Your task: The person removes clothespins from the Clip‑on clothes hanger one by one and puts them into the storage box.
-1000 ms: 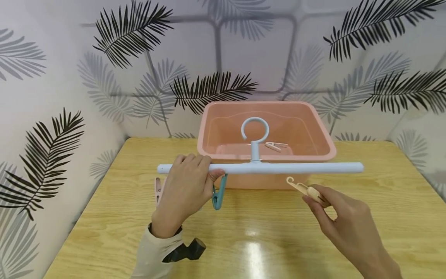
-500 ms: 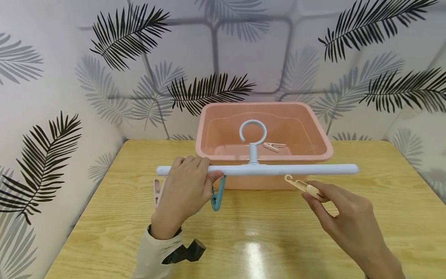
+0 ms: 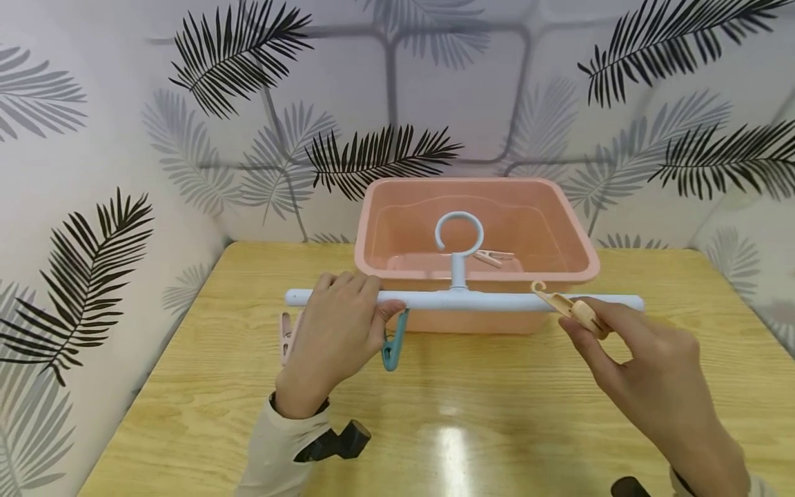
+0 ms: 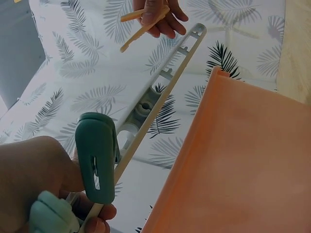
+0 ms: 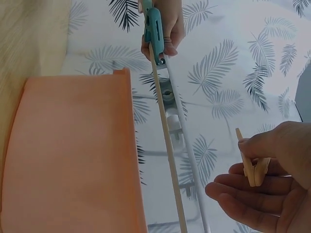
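My left hand (image 3: 338, 324) grips the left part of a pale blue hanger bar (image 3: 472, 300) with an open ring hook (image 3: 459, 215) on top. Next to the thumb, a teal clothespin (image 3: 393, 348) hangs from the bar, its jaw end hidden. A pink clothespin (image 3: 286, 338) shows left of the wrist, partly covered by the hand. My right hand (image 3: 658, 362) pinches a cream clothespin (image 3: 586, 316) with a small curled hook between thumb and index finger. In the head view this clothespin overlaps the bar's right half; in the right wrist view it (image 5: 252, 170) is apart from the bar.
Behind the bar, a peach plastic basin (image 3: 459, 323) stands on the wooden table (image 3: 528, 414) near the patterned wall (image 3: 447, 96). One pale pink clothespin (image 3: 491, 257) lies inside it. The left wrist carries a black strapped device (image 3: 335, 443).
My right hand has moved up and to the right with the cream clothespin, which was below the bar and now overlaps it. The left hand keeps its grip on the hanger.
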Action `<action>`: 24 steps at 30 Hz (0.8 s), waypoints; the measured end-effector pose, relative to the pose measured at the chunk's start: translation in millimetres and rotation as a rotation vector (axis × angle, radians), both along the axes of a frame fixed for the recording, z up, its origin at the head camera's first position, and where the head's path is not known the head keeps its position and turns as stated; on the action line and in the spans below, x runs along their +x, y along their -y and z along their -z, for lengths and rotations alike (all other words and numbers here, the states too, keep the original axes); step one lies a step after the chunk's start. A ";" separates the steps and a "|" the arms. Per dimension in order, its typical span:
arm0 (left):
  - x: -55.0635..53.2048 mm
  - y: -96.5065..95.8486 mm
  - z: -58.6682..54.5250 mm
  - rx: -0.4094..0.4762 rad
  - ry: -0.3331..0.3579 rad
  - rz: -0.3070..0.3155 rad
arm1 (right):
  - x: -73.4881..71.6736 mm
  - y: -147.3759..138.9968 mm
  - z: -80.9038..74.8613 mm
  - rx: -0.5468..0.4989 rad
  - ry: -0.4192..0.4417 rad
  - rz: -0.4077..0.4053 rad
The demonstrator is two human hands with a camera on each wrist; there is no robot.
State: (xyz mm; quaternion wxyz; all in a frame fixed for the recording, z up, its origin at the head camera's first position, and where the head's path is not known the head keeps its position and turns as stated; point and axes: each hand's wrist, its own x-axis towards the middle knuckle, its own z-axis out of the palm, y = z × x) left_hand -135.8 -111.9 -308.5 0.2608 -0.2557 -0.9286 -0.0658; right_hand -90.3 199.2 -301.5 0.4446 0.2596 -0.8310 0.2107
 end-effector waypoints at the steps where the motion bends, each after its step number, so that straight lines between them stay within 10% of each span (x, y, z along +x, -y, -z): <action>1: -0.3 -0.5 -0.2 -0.002 0.003 -0.002 | -1.0 -1.6 -1.6 0.003 0.001 0.006; 24: -5.6 -4.9 4.7 -0.015 -0.004 -0.001 | -11.5 -23.5 4.2 -0.069 0.054 0.021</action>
